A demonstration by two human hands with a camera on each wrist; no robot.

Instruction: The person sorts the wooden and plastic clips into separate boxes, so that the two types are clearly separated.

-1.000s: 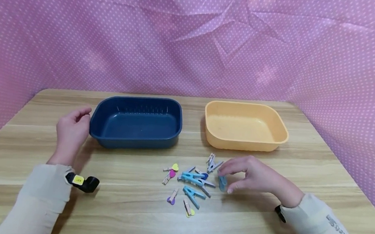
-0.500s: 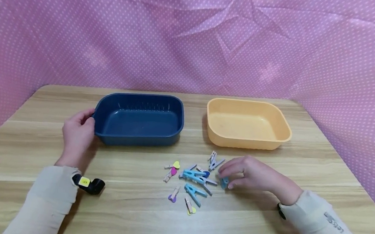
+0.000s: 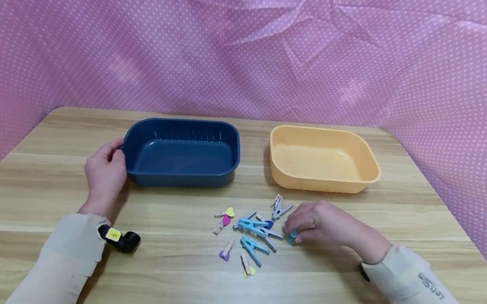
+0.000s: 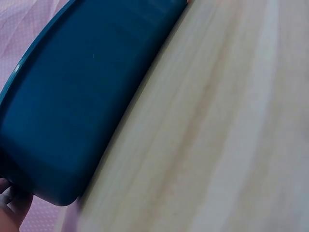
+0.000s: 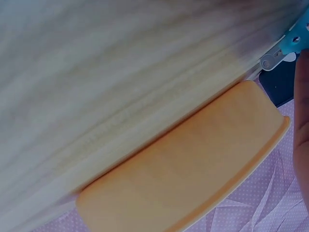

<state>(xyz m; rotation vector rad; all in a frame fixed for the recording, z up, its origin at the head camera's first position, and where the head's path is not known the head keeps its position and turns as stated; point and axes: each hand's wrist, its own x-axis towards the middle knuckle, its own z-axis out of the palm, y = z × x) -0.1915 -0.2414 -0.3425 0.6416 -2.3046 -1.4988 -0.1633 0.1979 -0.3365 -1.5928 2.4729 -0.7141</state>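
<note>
Basins (image 3: 182,158), two; one blue peg (image 3: 291,237) in right hand (image 3: 322,222)

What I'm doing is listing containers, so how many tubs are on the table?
2. The dark blue tub stands on the left, its left end at the left hand; the yellow tub stands to its right, beyond the right hand. No others seem hidden.
</note>
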